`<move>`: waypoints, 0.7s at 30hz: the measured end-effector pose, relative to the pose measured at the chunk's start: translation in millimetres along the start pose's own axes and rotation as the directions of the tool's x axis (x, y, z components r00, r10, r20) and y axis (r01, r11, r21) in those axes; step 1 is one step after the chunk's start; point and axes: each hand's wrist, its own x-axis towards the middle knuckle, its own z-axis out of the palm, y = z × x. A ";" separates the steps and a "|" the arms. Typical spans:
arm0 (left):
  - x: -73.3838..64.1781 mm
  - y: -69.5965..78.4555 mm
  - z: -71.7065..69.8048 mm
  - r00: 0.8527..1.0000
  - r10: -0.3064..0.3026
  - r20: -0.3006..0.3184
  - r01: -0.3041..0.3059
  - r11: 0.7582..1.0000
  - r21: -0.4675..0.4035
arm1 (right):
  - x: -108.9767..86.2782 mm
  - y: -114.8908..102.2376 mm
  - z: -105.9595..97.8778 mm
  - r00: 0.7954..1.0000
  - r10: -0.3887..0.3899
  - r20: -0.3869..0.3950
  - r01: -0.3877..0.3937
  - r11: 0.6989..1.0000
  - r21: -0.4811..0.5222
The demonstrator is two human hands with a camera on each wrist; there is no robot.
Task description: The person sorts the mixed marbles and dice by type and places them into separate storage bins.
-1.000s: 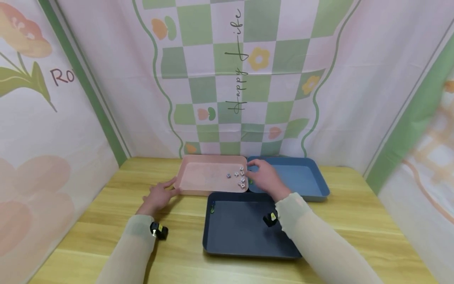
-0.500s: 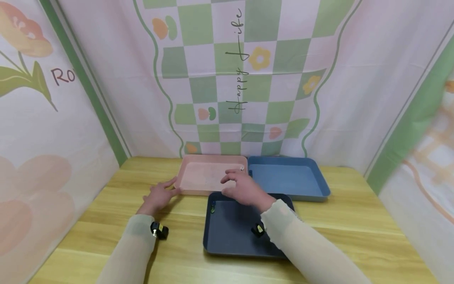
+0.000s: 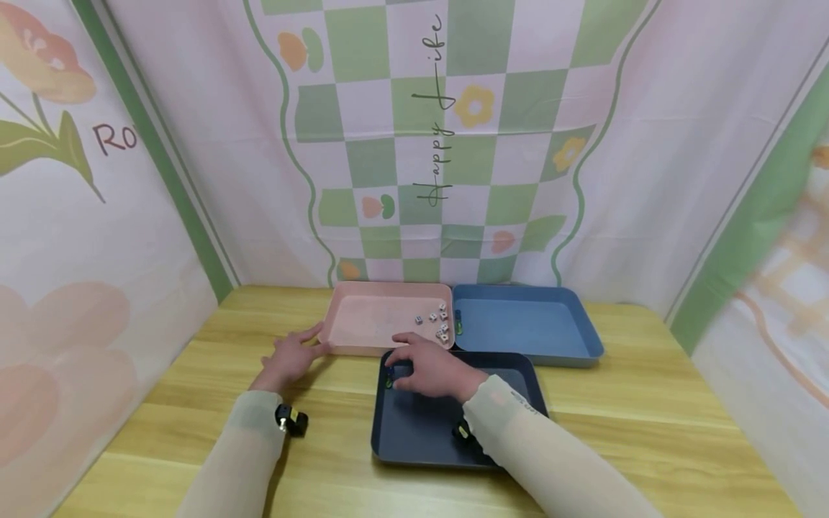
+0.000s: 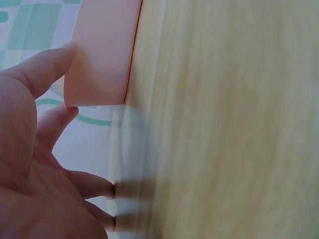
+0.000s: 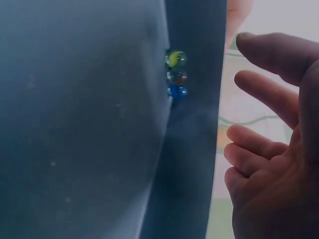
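My left hand rests at the near left corner of a pink tray. In the left wrist view its thumb and index fingertips touch the pink wall, while the other fingers reach down to the tabletop. My right hand hovers over the left part of a dark grey tray, fingers spread and slightly bent, holding nothing. Right by its fingertips, glass marbles lie in a row against the tray's side wall: one yellow-green, one clear with red, one blue.
Several white dice lie at the right end of the pink tray. A blue tray adjoins it, with small green and dark marbles along its left wall. The dark tray sits in front on the wooden table; a patterned curtain hangs behind.
My right hand has moved from the left edge of the blue tray, across the pink tray's front, to the marbles in the dark tray. My left hand has stayed in place.
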 end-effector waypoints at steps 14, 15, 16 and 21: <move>1.0 -1.7 0.7 1.000 0.004 0.000 -0.004 1.000 -0.013 | 3.9 6.5 17.7 1.000 -0.006 0.017 0.008 0.988 -0.156; 0.6 -1.2 0.5 1.000 0.004 0.001 -0.004 1.000 -0.014 | 3.8 6.3 17.8 1.000 -0.004 0.017 0.007 0.986 -0.164; 0.2 -0.9 0.1 1.000 0.007 0.002 -0.007 1.000 -0.013 | 3.8 6.2 18.2 1.000 -0.003 0.017 0.006 0.984 -0.176; -0.6 0.1 -0.6 1.000 0.007 0.007 -0.007 1.000 -0.015 | 3.5 6.2 20.0 1.000 0.001 0.028 0.004 0.979 -0.206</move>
